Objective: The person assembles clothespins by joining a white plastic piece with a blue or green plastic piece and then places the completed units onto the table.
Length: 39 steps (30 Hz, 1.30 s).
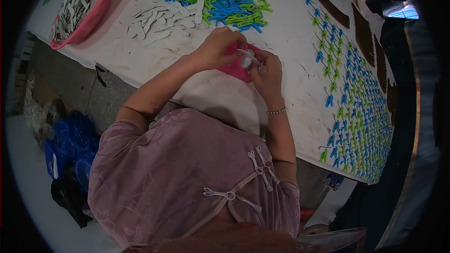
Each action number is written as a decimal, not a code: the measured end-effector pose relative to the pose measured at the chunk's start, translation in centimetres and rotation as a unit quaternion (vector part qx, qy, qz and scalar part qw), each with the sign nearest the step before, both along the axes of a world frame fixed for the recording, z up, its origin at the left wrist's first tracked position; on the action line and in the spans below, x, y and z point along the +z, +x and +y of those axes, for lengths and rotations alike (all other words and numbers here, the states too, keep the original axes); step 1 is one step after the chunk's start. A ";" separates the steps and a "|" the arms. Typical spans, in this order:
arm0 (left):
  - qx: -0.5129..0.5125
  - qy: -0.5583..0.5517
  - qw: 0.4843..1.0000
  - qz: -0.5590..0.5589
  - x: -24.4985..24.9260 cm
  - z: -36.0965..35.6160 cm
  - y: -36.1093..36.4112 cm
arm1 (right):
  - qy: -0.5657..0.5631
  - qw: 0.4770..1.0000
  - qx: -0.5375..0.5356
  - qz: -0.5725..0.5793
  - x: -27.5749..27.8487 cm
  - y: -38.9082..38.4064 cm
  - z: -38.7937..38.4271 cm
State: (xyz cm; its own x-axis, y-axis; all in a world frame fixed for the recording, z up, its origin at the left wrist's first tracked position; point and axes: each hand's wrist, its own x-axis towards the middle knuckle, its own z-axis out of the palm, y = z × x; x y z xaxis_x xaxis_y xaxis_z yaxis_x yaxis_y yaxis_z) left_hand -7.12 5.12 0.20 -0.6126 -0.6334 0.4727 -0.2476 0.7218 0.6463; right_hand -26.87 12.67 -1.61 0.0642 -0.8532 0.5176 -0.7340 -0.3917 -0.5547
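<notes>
My left hand (220, 49) is closed, thumb and fingers pinching one end of a thin white strip (249, 55). My right hand (268, 72) comes in from the other side, its fingers closed at the strip's other end. Below the strip, between my hands, a small grey-silver cylinder (246, 62) stands on a bright pink mat or tray (232, 70). The fingers partly cover the strip and cylinder. Just beyond my left hand lie loose white flat pieces with rounded ends (161, 21) and a heap of green and blue clothespins (220, 2).
A pink basin (101, 16) full of white pieces stands at the table's left edge. Rows of blue and green clothespins with white strips (358, 107) cover the right side of the white table (293, 112). Dark brown toothed pieces (330, 5) lie along the far right edge.
</notes>
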 end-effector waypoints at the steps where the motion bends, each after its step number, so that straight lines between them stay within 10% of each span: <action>1: -0.001 -0.001 1.000 0.000 -0.2 -0.1 -0.1 | -0.001 1.000 -0.001 0.000 0.1 -0.1 0.1; 22: -0.062 -0.008 0.998 0.000 0.0 -0.4 -4.3 | -0.032 0.998 -0.027 0.042 5.9 -1.1 1.0; 24: -0.039 0.068 0.997 -0.001 0.6 -0.5 -4.2 | 0.065 0.977 0.042 -0.198 5.9 -1.2 0.0; 33: -0.068 0.310 0.932 0.176 -1.3 -3.0 -1.1 | 0.080 0.991 -0.078 0.079 -1.1 -3.5 -9.3; 39: -0.083 0.422 0.878 0.212 -0.4 -3.2 -0.3 | 0.108 0.991 -0.074 0.034 -1.5 -3.9 -9.5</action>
